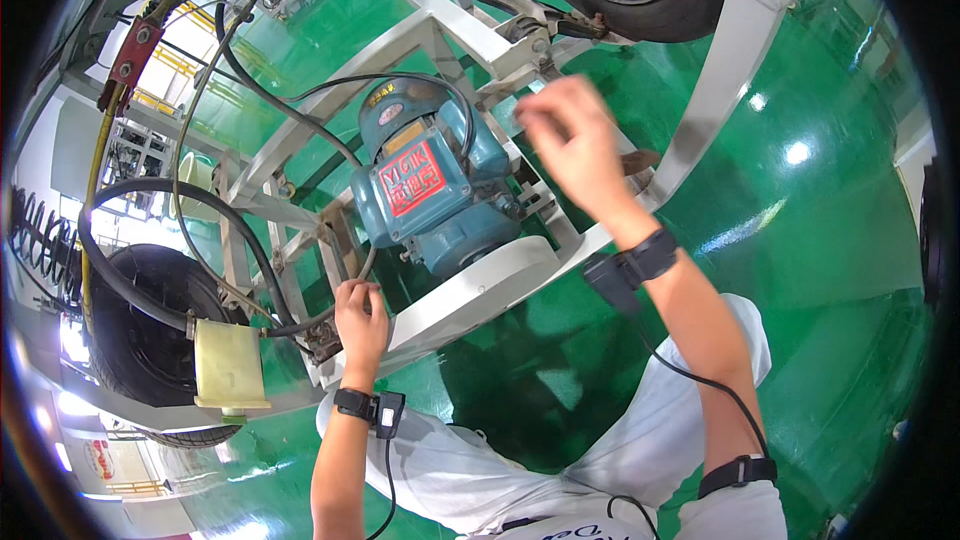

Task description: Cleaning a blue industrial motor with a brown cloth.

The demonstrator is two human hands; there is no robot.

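Altogether two hands (361, 332) (578, 152), one motor (428, 190)

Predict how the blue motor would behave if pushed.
The motor probably feels heavy for its size, given its bulky, metal-looking casing. It seems unlikely to roll, since it sits within the white frame. Its smooth painted surface may feel slightly slippery.

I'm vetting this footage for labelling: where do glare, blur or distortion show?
Head view: light reflections glare on the glossy green floor; head view: the right hand looks slightly smeared, while the blue-green motor reads fairly crisp; head view: the fisheye seems to bow the white frame, and the corners go black.
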